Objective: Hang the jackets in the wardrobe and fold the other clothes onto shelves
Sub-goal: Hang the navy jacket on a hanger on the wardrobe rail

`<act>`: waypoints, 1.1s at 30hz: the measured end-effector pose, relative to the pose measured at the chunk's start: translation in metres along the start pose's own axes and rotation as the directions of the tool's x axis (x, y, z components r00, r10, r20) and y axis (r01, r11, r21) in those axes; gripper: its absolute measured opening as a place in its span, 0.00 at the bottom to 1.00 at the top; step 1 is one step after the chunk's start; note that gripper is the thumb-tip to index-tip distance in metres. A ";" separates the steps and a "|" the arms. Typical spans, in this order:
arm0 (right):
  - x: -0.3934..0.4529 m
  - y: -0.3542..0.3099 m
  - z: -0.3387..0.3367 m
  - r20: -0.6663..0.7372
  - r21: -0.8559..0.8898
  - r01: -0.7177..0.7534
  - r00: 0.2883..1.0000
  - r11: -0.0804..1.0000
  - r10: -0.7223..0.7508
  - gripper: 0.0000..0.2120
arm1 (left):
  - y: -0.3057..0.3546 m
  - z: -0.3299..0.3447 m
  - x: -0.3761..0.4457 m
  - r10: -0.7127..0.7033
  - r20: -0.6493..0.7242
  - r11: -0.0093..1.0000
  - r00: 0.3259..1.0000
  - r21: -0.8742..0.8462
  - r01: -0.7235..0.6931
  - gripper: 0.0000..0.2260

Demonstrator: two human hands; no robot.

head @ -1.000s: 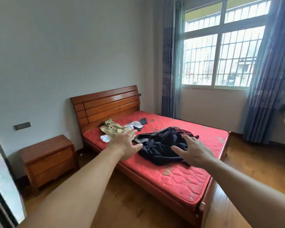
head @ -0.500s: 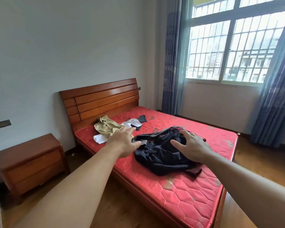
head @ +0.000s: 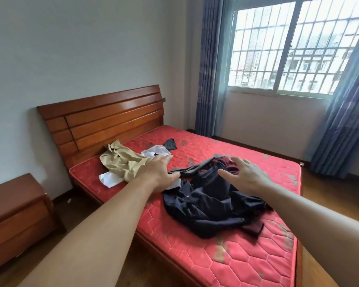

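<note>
Both arms stretched out over the red mattress (head: 226,264) of a wooden bed. Left hand (head: 158,175) above the near-left edge of the dark heap, fingers straight and loosely spread, thumb just beside a grey fold of cloth; touching it or not, cannot tell. Holding nothing. Right hand (head: 247,177) over the far part of the same heap, fingers spread and a little bent, nothing in its grip, seemingly apart from the cloth.

Dark navy jacket (head: 207,204) crumpled near the middle of the mattress, closer to the near side edge. Long axis of the heap running from the far middle toward the foot-end corner; collar and sleeves not to tell apart. Dark red garment (head: 255,227) sticking out under it at the foot-side end and again at the top.

Beige garment (head: 122,162) crumpled near the headboard (head: 104,121) corner, white cloth (head: 108,180) under it at the mattress edge. Small dark piece (head: 170,144) farther back. Nightstand (head: 15,214) left of the bed.
</note>
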State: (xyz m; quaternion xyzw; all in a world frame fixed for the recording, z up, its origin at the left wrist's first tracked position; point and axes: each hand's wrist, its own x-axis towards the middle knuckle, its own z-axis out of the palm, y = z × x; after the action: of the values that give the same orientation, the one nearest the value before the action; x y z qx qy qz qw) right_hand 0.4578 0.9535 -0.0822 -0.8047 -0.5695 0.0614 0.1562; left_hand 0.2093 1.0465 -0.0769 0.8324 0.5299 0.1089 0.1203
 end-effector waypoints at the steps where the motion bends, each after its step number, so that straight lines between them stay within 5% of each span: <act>1: 0.013 -0.002 0.003 0.000 -0.001 -0.001 1.000 1.000 0.001 0.40 | -0.003 0.002 0.014 0.000 0.004 1.000 1.000 -0.003 0.000 0.33; 23: 0.344 0.015 0.062 0.039 0.085 -0.109 0.994 0.990 0.106 0.41 | -0.031 0.024 0.355 0.067 0.080 0.997 0.995 0.030 -0.070 0.31; 33: 0.435 0.056 0.150 0.093 0.124 -0.359 0.932 0.925 0.350 0.42 | -0.058 0.142 0.511 0.232 0.293 0.968 0.928 0.021 -0.249 0.31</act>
State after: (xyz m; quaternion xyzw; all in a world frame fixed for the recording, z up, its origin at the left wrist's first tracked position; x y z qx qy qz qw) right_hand 0.6161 1.3703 -0.2079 -0.8789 -0.4140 0.1561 0.1782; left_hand 0.4152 1.5220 -0.2027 0.9011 0.4036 -0.0148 0.1577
